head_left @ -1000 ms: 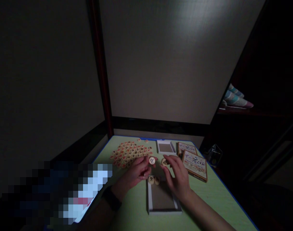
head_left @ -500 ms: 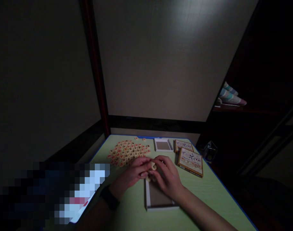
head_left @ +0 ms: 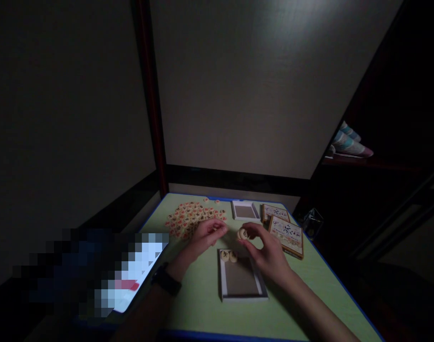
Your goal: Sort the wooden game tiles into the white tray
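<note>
My right hand (head_left: 265, 249) pinches a round wooden game piece (head_left: 243, 233) with a dark character, held above the far end of a shallow white box tray (head_left: 242, 297). Two more round pieces (head_left: 228, 256) lie in the tray's far left corner. My left hand (head_left: 204, 237) hovers just left of it, fingers curled, close to a spread of several round pieces (head_left: 190, 219) marked in red and black on the green table (head_left: 202, 294). A dark watch sits on my left wrist.
A second white tray (head_left: 245, 210) lies at the table's far edge. Two brown-bordered box lids (head_left: 286, 233) lie at the right. A small clear container (head_left: 311, 222) stands beyond the right edge. A blurred-out patch covers the lower left. The room is dim.
My hands met over the tray half a second ago and have now drawn apart. The piece my left hand held a second ago is no longer in it; my right hand still holds one piece.
</note>
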The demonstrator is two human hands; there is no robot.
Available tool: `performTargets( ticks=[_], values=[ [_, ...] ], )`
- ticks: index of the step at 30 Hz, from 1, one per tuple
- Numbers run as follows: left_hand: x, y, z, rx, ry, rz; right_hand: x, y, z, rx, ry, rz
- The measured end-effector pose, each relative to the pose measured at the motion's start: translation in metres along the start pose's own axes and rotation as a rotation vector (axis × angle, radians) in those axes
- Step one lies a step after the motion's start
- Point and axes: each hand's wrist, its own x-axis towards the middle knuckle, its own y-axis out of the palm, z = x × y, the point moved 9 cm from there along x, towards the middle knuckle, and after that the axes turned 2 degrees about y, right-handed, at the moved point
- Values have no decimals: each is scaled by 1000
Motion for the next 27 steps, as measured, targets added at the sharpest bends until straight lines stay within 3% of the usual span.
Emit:
performTargets(
  ticks=[4,7,9,14,27],
  values=[
    [3,1,1,383,58,-4,-22,10,-12,18,166,261],
    [-3,11,-2,780,103,46,-38,19,-12,-24,242,377],
    [-8,19,-2,924,138,92,-44,28,-8,-52,248,435],
    [-12,28,6,960,191,165,-50,56,2,-156,196,554],
    [-12,25,2,851,106,178,-48,77,10,-155,203,499]
  ],
)
